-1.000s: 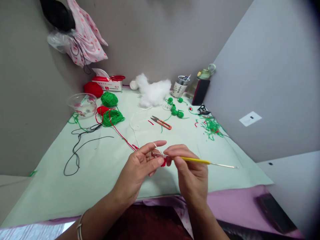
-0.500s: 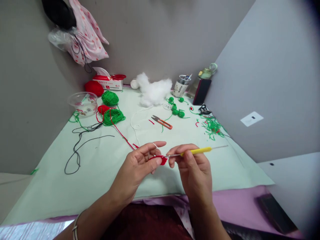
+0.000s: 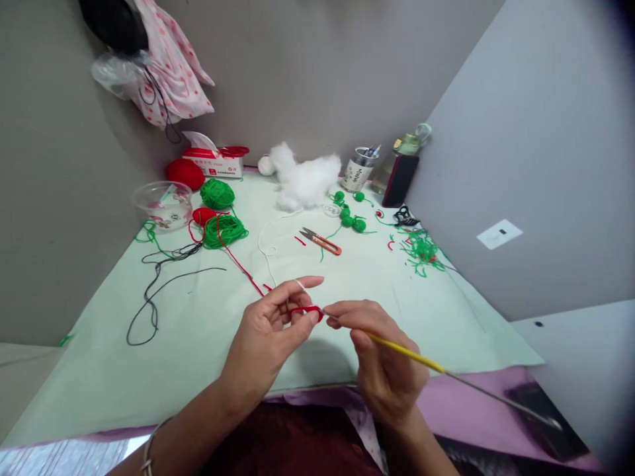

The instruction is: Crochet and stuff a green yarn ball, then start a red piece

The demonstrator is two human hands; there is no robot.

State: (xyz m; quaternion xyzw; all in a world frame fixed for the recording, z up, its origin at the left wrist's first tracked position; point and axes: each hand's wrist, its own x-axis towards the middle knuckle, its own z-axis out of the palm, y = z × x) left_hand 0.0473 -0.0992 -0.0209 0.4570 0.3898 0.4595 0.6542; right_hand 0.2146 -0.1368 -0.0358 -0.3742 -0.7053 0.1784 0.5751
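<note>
My left hand (image 3: 275, 324) pinches a small red crochet piece (image 3: 319, 315) between thumb and fingers, with white yarn (image 3: 300, 284) looped over the raised index finger. Red yarn (image 3: 241, 266) runs from this hand back to the left side of the table. Closed around a yellow-handled crochet hook (image 3: 407, 352) is my right hand (image 3: 384, 350). One end of the hook meets the red piece; its other metal end points toward the lower right. The fingers partly hide the stitches and the working tip.
Orange thread snips (image 3: 321, 240) lie ahead of my hands. White stuffing (image 3: 307, 178) sits behind them. Green yarn (image 3: 225, 231) and a clear bowl (image 3: 163, 205) are at left. Small green balls (image 3: 347, 218), yarn scraps (image 3: 421, 251), a pen cup (image 3: 358, 170) and a phone (image 3: 401, 182) are at right.
My right hand has turned, so the hook's far end has swung down from pointing right to pointing lower right. The left hand keeps its hold on the red piece, shifted slightly left.
</note>
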